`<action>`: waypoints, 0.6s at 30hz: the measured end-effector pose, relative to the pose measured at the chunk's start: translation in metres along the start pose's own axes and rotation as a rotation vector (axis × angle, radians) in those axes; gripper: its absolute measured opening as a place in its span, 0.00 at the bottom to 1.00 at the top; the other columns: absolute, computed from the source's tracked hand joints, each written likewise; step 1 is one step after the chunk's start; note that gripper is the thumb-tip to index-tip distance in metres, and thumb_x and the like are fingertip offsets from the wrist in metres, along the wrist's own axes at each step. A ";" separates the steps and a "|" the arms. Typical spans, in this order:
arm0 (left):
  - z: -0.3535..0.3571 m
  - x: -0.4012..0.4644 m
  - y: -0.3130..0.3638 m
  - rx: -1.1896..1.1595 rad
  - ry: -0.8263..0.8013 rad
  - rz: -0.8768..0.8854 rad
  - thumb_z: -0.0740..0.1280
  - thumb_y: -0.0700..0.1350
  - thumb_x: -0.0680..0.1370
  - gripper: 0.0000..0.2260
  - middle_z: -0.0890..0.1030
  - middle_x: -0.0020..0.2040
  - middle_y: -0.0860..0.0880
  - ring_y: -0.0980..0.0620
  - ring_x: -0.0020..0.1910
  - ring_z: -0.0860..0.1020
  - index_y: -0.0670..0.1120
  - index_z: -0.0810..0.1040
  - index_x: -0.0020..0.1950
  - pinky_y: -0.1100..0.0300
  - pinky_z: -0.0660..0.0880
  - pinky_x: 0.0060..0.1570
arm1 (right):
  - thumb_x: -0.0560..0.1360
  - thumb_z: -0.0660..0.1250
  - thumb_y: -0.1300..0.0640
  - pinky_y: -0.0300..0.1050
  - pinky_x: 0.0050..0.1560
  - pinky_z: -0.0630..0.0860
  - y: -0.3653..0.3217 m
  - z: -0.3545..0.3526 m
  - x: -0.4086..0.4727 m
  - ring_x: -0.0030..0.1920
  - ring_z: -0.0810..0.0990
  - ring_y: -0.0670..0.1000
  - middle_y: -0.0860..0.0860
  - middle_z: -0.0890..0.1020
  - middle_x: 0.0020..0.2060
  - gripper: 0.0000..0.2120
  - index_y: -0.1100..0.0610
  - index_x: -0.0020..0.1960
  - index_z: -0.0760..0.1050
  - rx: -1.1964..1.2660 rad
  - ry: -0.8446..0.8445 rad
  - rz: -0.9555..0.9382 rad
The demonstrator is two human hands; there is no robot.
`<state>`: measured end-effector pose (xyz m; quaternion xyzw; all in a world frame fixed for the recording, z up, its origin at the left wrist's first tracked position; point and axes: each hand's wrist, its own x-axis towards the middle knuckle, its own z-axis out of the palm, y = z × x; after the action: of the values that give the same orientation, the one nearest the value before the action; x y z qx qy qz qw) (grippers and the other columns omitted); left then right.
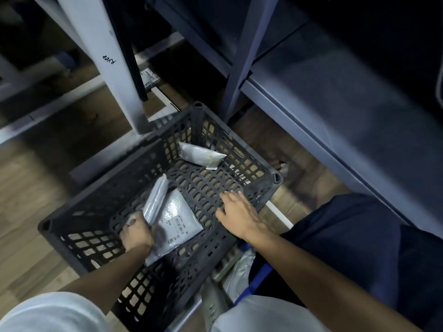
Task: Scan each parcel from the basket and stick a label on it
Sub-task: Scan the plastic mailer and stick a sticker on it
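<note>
A black lattice basket (pixel 261 192) stands on the floor below me. Inside it, near the left wall, my left hand (pixel 136 232) is closed on the edge of a grey poly-mailer parcel (pixel 177 216) with a printed shipping label, its flap bent upward. My right hand (pixel 236 213) hovers over the basket's right side with fingers spread, holding nothing. A second, smaller grey parcel (pixel 200 155) lies at the far corner of the basket floor.
A white metal post (pixel 115 75) and grey shelving frame (pixel 239 75) rise just beyond the basket. Grey shelves (pixel 335 111) run along the right. Another labelled packet (pixel 149 79) lies on the wooden floor behind the post. A dark-blue trouser leg (pixel 359 248) is at the right.
</note>
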<state>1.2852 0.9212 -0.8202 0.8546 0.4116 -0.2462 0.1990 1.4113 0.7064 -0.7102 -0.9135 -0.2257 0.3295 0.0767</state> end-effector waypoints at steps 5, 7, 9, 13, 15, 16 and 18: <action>-0.015 -0.015 0.019 -0.196 0.012 0.016 0.67 0.49 0.76 0.17 0.78 0.53 0.40 0.37 0.53 0.77 0.43 0.66 0.59 0.46 0.73 0.52 | 0.81 0.53 0.52 0.44 0.76 0.43 0.000 -0.012 -0.005 0.75 0.59 0.51 0.56 0.63 0.74 0.25 0.60 0.76 0.59 0.024 0.038 -0.008; -0.028 -0.024 0.031 -0.227 0.033 0.021 0.67 0.50 0.76 0.17 0.78 0.51 0.40 0.38 0.51 0.77 0.43 0.66 0.58 0.48 0.74 0.48 | 0.81 0.53 0.52 0.44 0.76 0.43 0.000 -0.019 -0.008 0.75 0.58 0.52 0.56 0.63 0.74 0.25 0.61 0.75 0.59 0.026 0.046 -0.010; -0.041 -0.035 0.044 -0.223 0.064 0.047 0.66 0.49 0.76 0.17 0.79 0.51 0.40 0.38 0.50 0.78 0.44 0.67 0.60 0.50 0.73 0.46 | 0.81 0.53 0.52 0.45 0.76 0.43 0.000 -0.026 -0.011 0.75 0.57 0.52 0.56 0.62 0.75 0.26 0.61 0.76 0.58 0.020 0.048 -0.015; -0.062 -0.054 0.061 -0.268 0.103 0.131 0.65 0.50 0.75 0.17 0.79 0.51 0.42 0.39 0.48 0.77 0.49 0.67 0.61 0.50 0.74 0.46 | 0.81 0.53 0.50 0.46 0.77 0.43 -0.001 -0.044 -0.018 0.77 0.53 0.52 0.55 0.58 0.76 0.27 0.61 0.77 0.54 0.002 0.046 -0.015; -0.072 -0.064 0.069 -0.302 0.106 0.152 0.65 0.50 0.75 0.17 0.79 0.51 0.43 0.39 0.47 0.77 0.52 0.66 0.61 0.49 0.75 0.47 | 0.81 0.53 0.51 0.46 0.77 0.43 -0.001 -0.055 -0.022 0.77 0.53 0.53 0.55 0.58 0.76 0.27 0.61 0.77 0.54 -0.008 0.074 -0.022; -0.078 -0.069 0.074 -0.322 0.114 0.164 0.64 0.50 0.74 0.17 0.79 0.50 0.43 0.39 0.45 0.77 0.53 0.66 0.61 0.49 0.75 0.46 | 0.81 0.53 0.51 0.46 0.77 0.44 0.000 -0.060 -0.024 0.77 0.53 0.53 0.56 0.58 0.76 0.27 0.61 0.77 0.54 -0.017 0.087 -0.022; -0.091 -0.080 0.085 -0.365 0.141 0.196 0.64 0.51 0.73 0.17 0.78 0.48 0.44 0.40 0.43 0.78 0.54 0.66 0.60 0.48 0.76 0.46 | 0.81 0.53 0.51 0.47 0.77 0.44 0.000 -0.072 -0.029 0.77 0.52 0.53 0.56 0.57 0.77 0.28 0.62 0.77 0.53 -0.042 0.103 -0.021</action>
<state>1.3331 0.8723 -0.6890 0.8554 0.3772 -0.0867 0.3442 1.4372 0.6939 -0.6378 -0.9283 -0.2381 0.2763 0.0725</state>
